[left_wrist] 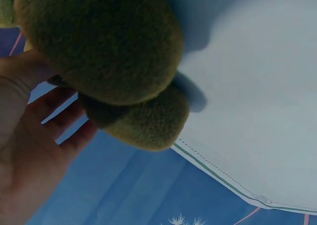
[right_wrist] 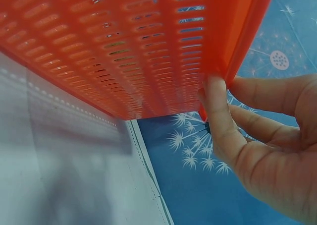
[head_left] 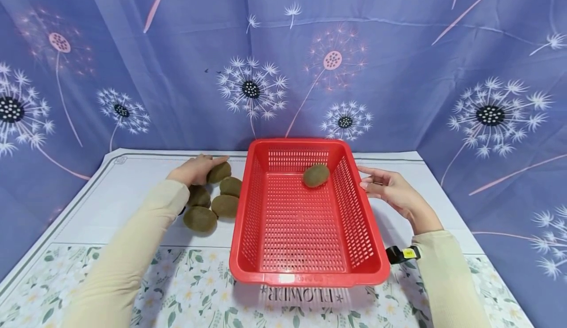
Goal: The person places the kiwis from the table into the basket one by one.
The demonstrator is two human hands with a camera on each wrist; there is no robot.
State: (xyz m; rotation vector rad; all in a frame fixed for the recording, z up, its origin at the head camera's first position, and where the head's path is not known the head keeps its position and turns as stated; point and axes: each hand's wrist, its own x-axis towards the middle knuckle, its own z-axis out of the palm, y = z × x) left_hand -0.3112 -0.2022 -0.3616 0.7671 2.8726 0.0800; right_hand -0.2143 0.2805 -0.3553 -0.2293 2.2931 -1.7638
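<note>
Several brown, fuzzy kiwis lie in a cluster left of the red basket (head_left: 305, 249). At the far end of the cluster, my left hand (head_left: 195, 169) has its fingers along the far side of one kiwi (head_left: 219, 172). In the left wrist view two nearer kiwis (left_wrist: 106, 41) hide its fingertips, with the thumb and fingers on either side of a dark sliver of kiwi. Another kiwi (head_left: 316, 175) rests inside the basket near its far right corner. My right hand (head_left: 396, 193) pinches the basket's right rim (right_wrist: 242, 31) between thumb and fingers.
White paper with a dark border line (head_left: 133, 195) covers the back of the table, and a floral cloth (head_left: 186, 288) covers the front. Behind and at both sides hangs a blue dandelion-print curtain (head_left: 186, 72). A black strap (head_left: 400, 254) is on the right wrist.
</note>
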